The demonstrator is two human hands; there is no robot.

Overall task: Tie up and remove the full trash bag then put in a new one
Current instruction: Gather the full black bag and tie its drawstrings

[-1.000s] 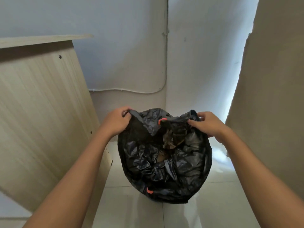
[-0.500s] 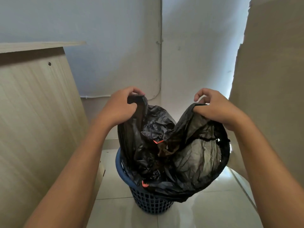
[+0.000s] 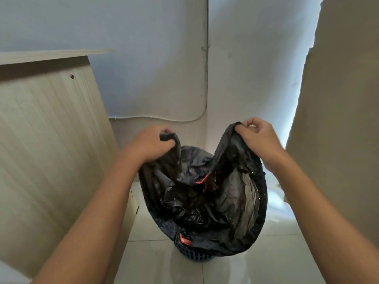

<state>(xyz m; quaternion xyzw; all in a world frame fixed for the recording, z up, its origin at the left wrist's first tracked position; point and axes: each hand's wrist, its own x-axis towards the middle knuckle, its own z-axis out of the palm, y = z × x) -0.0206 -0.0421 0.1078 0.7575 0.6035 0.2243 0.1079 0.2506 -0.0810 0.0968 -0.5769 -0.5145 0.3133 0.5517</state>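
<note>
1. While the black trash bag (image 3: 205, 197) sits in the blue basket (image 3: 194, 256) on the tiled floor, the head view shows the left hand (image 3: 150, 143) fisted on one rim flap and the right hand (image 3: 257, 138) pinching the other.
2. To tie well, I would draw both flaps up evenly, gather slack, then cross them over the middle.
3. The orange drawstring tabs (image 3: 202, 179) look unused.

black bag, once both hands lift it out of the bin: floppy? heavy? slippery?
Probably floppy: the black trash bag sags between the left hand and right hand, film creased throughout. Likely lightish; its walls look slack, not stretched taut. The glossy film may slip, so bunched grips seem wise. The blue bin might lift with it.
</note>
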